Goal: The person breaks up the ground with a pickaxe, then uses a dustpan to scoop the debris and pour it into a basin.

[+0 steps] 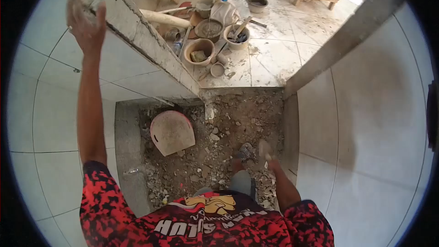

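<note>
Head: left hand (85, 24) by wall edge (137, 34)

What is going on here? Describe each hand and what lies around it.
A person stands in a narrow tiled stall with a rubble floor. The left hand reaches up to the top edge of the tiled wall. The right hand is low over the rubble, too blurred to show its grip. A pinkish curved piece lies on the rubble.
</note>
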